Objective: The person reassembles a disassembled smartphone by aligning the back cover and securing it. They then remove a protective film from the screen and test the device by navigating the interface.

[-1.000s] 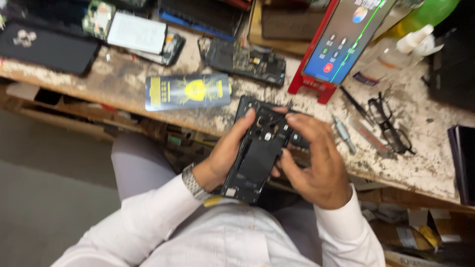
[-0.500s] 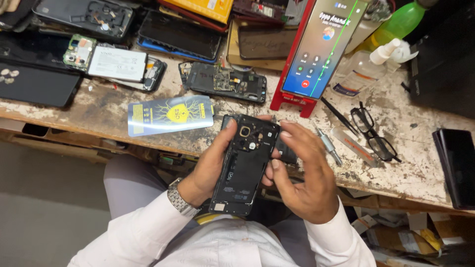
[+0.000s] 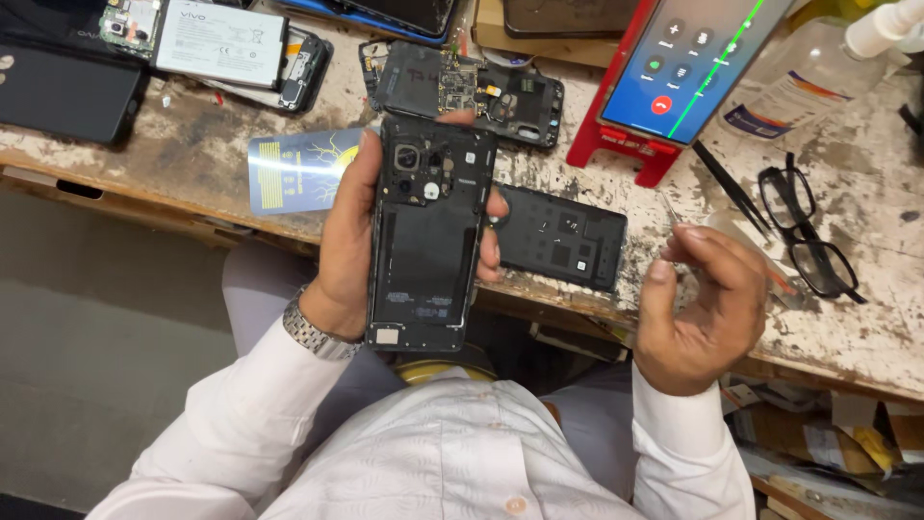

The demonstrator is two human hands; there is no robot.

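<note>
Left hand [image 3: 348, 246] wraps the opened black phone [image 3: 425, 231] from the left, thumb on the near edge, fingertips [image 3: 489, 252] curled over the right edge. The phone is held upright over the bench edge, above the lap, back cover off, camera modules and internals exposed.

Right hand [image 3: 701, 308] is off the phone and half closed, thumb and forefinger pinched together. It may hold a thin tool or small part; I cannot tell.

Risks, as I judge them:
- 1-hand grip on the edges only, over the gap between bench and lap. A slip could drop the phone to the floor.
- Fingertips close to the exposed board, so smudges or a snagged flex are possible.
- If that pinch holds a screw, it could easily get lost in the clutter.

Around:
- Black back cover [image 3: 561, 236] lies on the bench [image 3: 847, 318] just right of the phone.
- Stripped phone frame [image 3: 467, 93] sits just behind it.
- Tweezers [image 3: 729, 186] and spectacles [image 3: 804, 231] crowd the right hand's patch.
- Blue-yellow card [image 3: 294, 171] sits behind the left hand.
- Lit phone on a red stand [image 3: 688, 72] blocks reach toward the back.
</note>
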